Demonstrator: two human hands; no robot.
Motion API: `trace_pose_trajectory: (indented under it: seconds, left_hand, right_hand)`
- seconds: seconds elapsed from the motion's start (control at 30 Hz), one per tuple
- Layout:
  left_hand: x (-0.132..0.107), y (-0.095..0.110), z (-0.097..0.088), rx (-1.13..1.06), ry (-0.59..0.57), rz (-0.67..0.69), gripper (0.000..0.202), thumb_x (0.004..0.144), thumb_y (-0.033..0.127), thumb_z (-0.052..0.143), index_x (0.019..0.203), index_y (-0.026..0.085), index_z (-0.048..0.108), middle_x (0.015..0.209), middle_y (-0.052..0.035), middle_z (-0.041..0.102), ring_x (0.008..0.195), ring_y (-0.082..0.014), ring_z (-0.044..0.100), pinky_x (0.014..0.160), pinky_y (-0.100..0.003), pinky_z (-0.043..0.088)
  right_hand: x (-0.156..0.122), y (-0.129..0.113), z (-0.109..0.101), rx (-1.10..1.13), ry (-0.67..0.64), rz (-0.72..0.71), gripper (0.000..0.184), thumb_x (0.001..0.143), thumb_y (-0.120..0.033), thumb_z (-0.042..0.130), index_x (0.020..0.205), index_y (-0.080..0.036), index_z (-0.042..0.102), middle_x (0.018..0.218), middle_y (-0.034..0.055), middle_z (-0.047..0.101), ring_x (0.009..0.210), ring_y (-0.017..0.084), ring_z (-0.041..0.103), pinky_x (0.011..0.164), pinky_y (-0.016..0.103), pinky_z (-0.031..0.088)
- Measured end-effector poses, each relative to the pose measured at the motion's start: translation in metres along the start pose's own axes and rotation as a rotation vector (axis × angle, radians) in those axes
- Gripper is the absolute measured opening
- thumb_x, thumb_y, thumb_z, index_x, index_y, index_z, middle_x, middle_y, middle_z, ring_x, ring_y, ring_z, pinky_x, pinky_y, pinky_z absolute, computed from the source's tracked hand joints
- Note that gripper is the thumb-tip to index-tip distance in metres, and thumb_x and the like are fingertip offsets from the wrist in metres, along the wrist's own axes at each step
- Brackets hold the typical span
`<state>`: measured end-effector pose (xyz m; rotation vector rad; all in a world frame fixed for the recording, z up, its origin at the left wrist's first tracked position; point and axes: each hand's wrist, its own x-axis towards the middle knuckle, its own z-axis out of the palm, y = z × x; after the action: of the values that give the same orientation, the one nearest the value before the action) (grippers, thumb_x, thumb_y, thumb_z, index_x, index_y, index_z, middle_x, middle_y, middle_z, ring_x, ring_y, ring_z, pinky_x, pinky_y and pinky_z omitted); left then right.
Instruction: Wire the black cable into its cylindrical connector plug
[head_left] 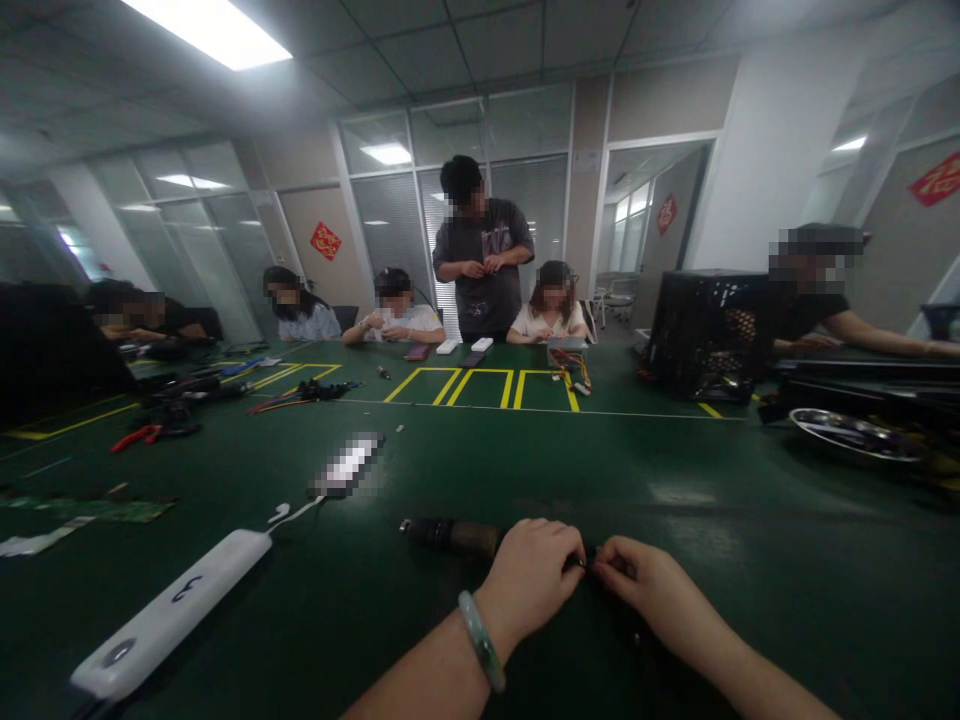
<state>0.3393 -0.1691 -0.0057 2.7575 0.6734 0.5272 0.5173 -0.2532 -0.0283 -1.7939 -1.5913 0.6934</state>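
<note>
My left hand (529,575), with a pale green bangle on the wrist, rests on the green table (525,460) with its fingers curled in a pinch. My right hand (649,585) meets it fingertip to fingertip, also pinched. Between the two hands is something small and dark that I cannot make out. A dark cylindrical tool handle (450,535) lies on the table just left of my left hand, partly hidden behind it.
A white power bank (172,615) with a white cable lies at the near left, a blurred phone (346,468) beyond it. Cables and red pliers (139,435) sit at the left, a black crate (705,335) and metal dish (855,435) at the right. Several people sit across the table.
</note>
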Motion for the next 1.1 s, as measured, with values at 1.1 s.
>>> trace_pose_trajectory:
  seconds: [1.1]
  left_hand:
    - [0.0009, 0.0038, -0.0047, 0.044, -0.052, -0.012, 0.007, 0.085, 0.023, 0.058, 0.092, 0.021, 0.058, 0.091, -0.0005, 0.062, 0.089, -0.0191, 0.057, 0.080, -0.032, 0.040]
  right_hand:
    - [-0.0057, -0.0060, -0.0030, 0.035, 0.027, 0.007, 0.015, 0.084, -0.030, 0.056, 0.082, -0.019, 0.065, 0.076, -0.0009, 0.068, 0.070, 0.015, 0.062, 0.060, 0.021, 0.040]
